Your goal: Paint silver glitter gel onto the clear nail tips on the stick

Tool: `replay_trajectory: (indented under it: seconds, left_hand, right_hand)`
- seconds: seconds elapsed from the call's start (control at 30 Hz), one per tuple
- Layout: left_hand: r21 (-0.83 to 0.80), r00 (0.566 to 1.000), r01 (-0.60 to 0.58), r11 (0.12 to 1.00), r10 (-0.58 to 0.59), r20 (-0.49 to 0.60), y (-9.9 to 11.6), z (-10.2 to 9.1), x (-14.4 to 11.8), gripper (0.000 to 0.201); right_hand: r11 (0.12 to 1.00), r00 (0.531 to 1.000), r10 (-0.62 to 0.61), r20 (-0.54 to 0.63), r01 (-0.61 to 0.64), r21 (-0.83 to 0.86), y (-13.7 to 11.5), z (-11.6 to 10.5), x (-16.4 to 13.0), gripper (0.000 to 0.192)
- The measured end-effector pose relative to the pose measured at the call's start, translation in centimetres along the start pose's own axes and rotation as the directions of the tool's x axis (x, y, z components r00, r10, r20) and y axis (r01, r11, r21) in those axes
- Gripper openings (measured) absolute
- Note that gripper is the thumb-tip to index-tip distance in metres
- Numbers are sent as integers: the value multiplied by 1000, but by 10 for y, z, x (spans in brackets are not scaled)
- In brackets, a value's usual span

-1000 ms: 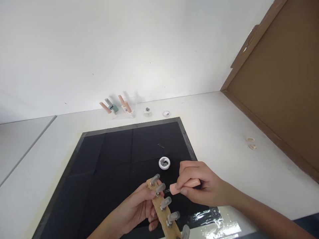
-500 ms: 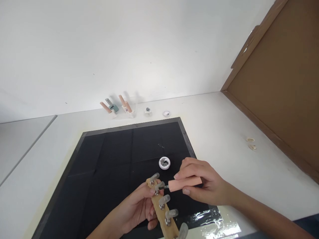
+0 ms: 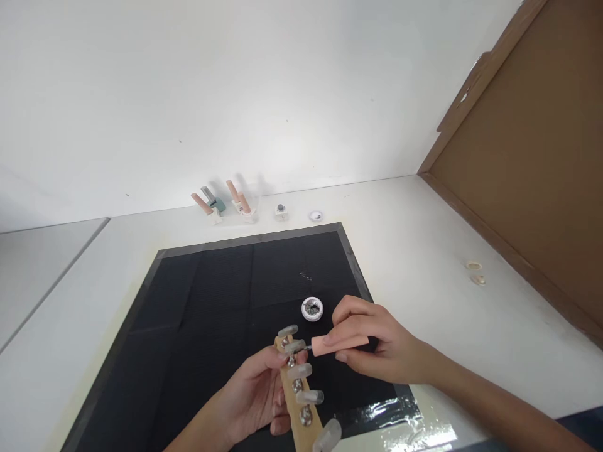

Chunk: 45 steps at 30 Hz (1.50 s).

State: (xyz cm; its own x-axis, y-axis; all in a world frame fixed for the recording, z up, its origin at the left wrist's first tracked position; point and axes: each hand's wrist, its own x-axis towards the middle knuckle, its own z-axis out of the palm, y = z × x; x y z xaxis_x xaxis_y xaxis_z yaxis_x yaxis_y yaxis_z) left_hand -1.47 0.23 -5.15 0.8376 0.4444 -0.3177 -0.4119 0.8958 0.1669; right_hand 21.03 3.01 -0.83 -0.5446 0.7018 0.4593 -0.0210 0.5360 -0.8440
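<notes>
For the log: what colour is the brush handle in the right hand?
Pale peach-pink brush handle, head view.

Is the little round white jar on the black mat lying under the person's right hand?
No, the round white jar sits uncovered on the black mat, just beyond the right hand.

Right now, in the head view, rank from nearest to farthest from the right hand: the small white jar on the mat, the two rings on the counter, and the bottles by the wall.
From the right hand:
1. Small white jar, just up-left on the black mat.
2. Two rings, on the counter to the right.
3. Bottles, far back by the wall.
</notes>
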Motion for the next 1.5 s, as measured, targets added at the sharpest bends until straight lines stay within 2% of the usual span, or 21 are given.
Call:
replay_trajectory:
  seconds: [0.17, 0.37, 0.53, 0.73, 0.87, 1.07, 1.17, 1.33, 1.5]
  left_hand:
    - [-15, 998, -38, 999, 39, 58, -1, -1, 0, 24]
    - [-2, 995, -81, 997, 81, 56, -3, -2, 0, 25]
    - [63, 996, -77, 995, 75, 41, -2, 0, -1, 23]
    - [209, 990, -84, 974, 105, -93, -2, 8, -1, 14]
    - [226, 993, -86, 970, 102, -63, -3, 10, 0, 13]
    - [243, 993, -109, 964, 115, -10, -5, 7, 0, 14]
    - [267, 994, -105, 958, 113, -13, -5, 6, -1, 14]
    - [308, 993, -94, 947, 111, -37, -6, 8, -1, 13]
    - [318, 992, -112, 942, 127, -26, -7, 10, -1, 13]
  right_hand:
    - [1000, 1000, -8, -22, 8, 13, -1, 1, 2, 47]
    - [1000, 999, 19, -46, -18, 11, 4, 0, -2, 48]
    - [997, 995, 59, -86, -54, 57, 5, -3, -4, 33]
    - [964, 982, 189, -7, -184, 193, 5, -3, -6, 22]
    - [958, 977, 211, 21, -211, 192, 5, 0, -6, 21]
    - [948, 959, 279, -43, -268, 172, 8, -1, -6, 19]
    - [941, 958, 281, -60, -262, 213, 7, -2, -5, 18]
    - [941, 971, 238, 5, -232, 248, 4, -1, -4, 18]
    - [932, 952, 302, -45, -285, 223, 7, -2, -6, 12]
